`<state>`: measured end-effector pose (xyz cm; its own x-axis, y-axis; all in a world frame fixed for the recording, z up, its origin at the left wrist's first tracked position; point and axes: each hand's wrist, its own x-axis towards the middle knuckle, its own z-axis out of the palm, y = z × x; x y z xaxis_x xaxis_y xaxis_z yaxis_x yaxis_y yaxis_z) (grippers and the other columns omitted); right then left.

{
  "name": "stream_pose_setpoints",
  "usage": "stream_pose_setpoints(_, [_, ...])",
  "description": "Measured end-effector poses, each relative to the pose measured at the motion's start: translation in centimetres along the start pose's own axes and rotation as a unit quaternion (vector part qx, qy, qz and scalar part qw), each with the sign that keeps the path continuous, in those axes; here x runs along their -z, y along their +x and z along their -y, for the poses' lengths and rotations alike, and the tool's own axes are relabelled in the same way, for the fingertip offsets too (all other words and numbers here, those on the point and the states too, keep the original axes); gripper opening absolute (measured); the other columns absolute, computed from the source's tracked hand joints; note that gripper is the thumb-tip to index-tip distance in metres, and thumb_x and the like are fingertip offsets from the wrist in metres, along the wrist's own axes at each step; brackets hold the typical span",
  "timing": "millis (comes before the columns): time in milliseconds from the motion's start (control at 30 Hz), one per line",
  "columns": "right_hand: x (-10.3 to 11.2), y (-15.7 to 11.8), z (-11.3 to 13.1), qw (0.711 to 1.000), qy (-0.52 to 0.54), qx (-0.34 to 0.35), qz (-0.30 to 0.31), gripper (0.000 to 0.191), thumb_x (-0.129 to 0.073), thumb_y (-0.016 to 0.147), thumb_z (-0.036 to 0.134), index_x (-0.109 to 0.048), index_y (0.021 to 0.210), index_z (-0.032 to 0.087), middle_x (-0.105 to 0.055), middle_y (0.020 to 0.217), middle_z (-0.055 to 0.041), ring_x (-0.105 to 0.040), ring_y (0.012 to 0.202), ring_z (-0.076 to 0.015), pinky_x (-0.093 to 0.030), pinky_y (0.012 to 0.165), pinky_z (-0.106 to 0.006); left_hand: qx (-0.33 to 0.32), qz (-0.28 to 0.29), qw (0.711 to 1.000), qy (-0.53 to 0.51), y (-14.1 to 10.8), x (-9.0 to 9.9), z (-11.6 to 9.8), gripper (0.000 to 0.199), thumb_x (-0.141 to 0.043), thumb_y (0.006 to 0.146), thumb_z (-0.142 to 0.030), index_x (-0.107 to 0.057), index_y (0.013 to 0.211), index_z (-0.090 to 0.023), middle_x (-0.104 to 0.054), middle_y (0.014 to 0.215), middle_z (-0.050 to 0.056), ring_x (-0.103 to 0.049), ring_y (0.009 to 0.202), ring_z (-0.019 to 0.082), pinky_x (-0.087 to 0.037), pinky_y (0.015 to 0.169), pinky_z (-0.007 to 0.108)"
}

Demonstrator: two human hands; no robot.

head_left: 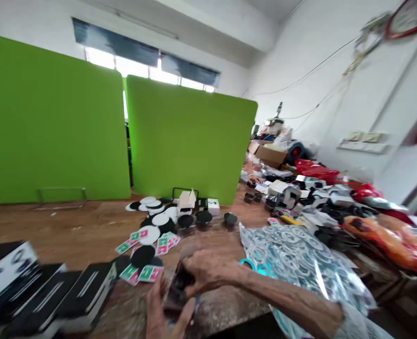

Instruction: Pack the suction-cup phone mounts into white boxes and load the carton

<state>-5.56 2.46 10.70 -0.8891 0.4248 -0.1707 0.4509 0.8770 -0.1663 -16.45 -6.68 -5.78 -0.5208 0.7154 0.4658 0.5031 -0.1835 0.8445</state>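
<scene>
My right hand [208, 273] comes in from the lower right and closes over the top of a small dark object in clear plastic [178, 287]. My left hand [159, 303] holds the same object from below, and the motion blur hides its exact shape. Just beyond my hands lie green-and-pink printed cards [141, 273] and a black disc [143, 256]. Stacked black-and-white boxes [53, 294] stand to my left. A crinkled plastic bag of printed teal-and-white sheets [296, 263] lies to my right, with teal scissor handles [254, 266] at its edge.
The wooden table [70, 230] carries black and white discs, small dark jars and white boxes. Further right are piled parts, red and orange bags and a cardboard box. A co-worker's hand [253, 178] rests at the far side. Green screen panels [187, 141] stand behind the table.
</scene>
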Motion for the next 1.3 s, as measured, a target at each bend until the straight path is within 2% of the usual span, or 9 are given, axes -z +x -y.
stream_pose_setpoints(100, [-1.1, -1.4, -0.3, 0.981, 0.170, -0.010, -0.088, 0.020, -0.061, 0.077, 0.031, -0.065, 0.088, 0.014, -0.066, 0.079, -0.0014, -0.055, 0.065, -0.0120, -0.036, 0.053, -0.021, -0.064, 0.064, 0.992, 0.087, -0.6, 1.8, -2.5, 0.100, -0.078, 0.065, -0.044, -0.021, 0.146, -0.030, -0.037, 0.138, 0.012, -0.037, 0.129, 0.037, -0.039, 0.104, 0.057])
stream_pose_setpoints(233, [-3.7, -2.4, -0.2, 0.918, 0.378, -0.027, -0.119, 0.022, -0.057, 0.078, 0.023, -0.066, 0.096, 0.013, -0.067, 0.085, -0.0023, -0.061, 0.076, -0.0139, -0.046, 0.065, -0.022, -0.044, 0.128, 0.979, 0.152, 0.5, 4.3, -4.8, 0.092, -0.077, 0.067, -0.033, -0.027, 0.145, -0.025, -0.043, 0.127, 0.011, -0.042, 0.118, 0.031, -0.041, 0.101, 0.052])
stream_pose_setpoints(333, [-4.9, -3.1, 0.0, 0.879, 0.452, -0.074, -0.135, 0.029, -0.061, 0.078, 0.026, -0.064, 0.104, 0.014, -0.069, 0.091, -0.0042, -0.065, 0.084, -0.0165, -0.050, 0.073, -0.026, -0.042, 0.196, 0.963, 0.180, 1.4, 6.2, -5.6, 0.096, -0.078, 0.065, -0.032, -0.027, 0.146, -0.030, -0.043, 0.123, 0.009, -0.041, 0.114, 0.030, -0.042, 0.098, 0.050])
stream_pose_setpoints(500, [-5.6, -3.5, -0.7, 0.818, 0.527, -0.161, -0.166, 0.046, -0.068, 0.075, 0.036, -0.058, 0.112, 0.012, -0.069, 0.088, -0.0059, -0.066, 0.079, -0.0186, -0.052, 0.066, -0.027, -0.036, 0.246, 0.941, 0.231, 2.6, 8.0, -5.9, 0.093, -0.073, 0.069, -0.037, -0.024, 0.148, -0.031, -0.042, 0.119, 0.008, -0.039, 0.111, 0.029, -0.043, 0.096, 0.048])
stream_pose_setpoints(733, [-6.5, -4.6, -4.0, 0.756, 0.601, -0.173, -0.194, 0.041, -0.070, 0.075, 0.042, -0.067, 0.100, 0.009, -0.070, 0.087, -0.0076, -0.065, 0.078, -0.0169, -0.050, 0.066, -0.025, -0.035, 0.252, 0.916, 0.310, 3.8, 8.9, -4.9, 0.090, -0.070, 0.067, -0.041, -0.031, 0.146, -0.023, -0.046, 0.114, 0.010, -0.042, 0.105, 0.031, -0.045, 0.091, 0.048])
stream_pose_setpoints(833, [-7.0, -5.4, -5.9, 0.707, 0.650, -0.185, -0.210, 0.048, -0.071, 0.073, 0.046, -0.067, 0.102, 0.009, -0.069, 0.097, -0.0105, -0.064, 0.082, -0.0177, -0.051, 0.068, -0.026, -0.034, 0.230, 0.921, 0.314, 4.2, 9.8, -4.2, 0.086, -0.070, 0.068, -0.041, -0.034, 0.143, -0.020, -0.046, 0.113, 0.010, -0.043, 0.106, 0.031, -0.044, 0.093, 0.049])
stream_pose_setpoints(933, [-7.9, -5.6, -7.4, 0.674, 0.669, -0.219, -0.226, 0.045, -0.073, 0.071, 0.048, -0.068, 0.092, 0.009, -0.067, 0.087, -0.0081, -0.061, 0.070, -0.0132, -0.049, 0.061, -0.023, -0.029, 0.203, 0.935, 0.288, 4.2, 10.9, -3.8, 0.083, -0.070, 0.069, -0.038, -0.032, 0.142, -0.022, -0.044, 0.120, 0.010, -0.041, 0.114, 0.030, -0.041, 0.099, 0.049])
stream_pose_setpoints(1033, [-8.8, -5.2, -7.8, 0.682, 0.647, -0.256, -0.225, 0.037, -0.072, 0.070, 0.045, -0.068, 0.082, 0.011, -0.065, 0.075, -0.0048, -0.056, 0.060, -0.0112, -0.044, 0.053, -0.021, -0.045, 0.191, 0.949, 0.247, 4.0, 11.5, -3.7, 0.080, -0.070, 0.071, -0.033, -0.030, 0.140, -0.025, -0.042, 0.125, 0.009, -0.039, 0.120, 0.028, -0.038, 0.103, 0.048])
stream_pose_setpoints(1300, [-8.7, -4.8, -7.3, 0.798, 0.527, -0.249, -0.157, 0.032, -0.058, 0.078, 0.044, -0.070, 0.084, 0.015, -0.065, 0.069, -0.0018, -0.059, 0.064, -0.0161, -0.044, 0.056, -0.024, -0.056, 0.160, 0.967, 0.190, 3.0, 11.0, -4.0, 0.081, -0.072, 0.070, -0.029, -0.031, 0.140, -0.025, -0.040, 0.130, 0.010, -0.040, 0.123, 0.029, -0.036, 0.106, 0.049])
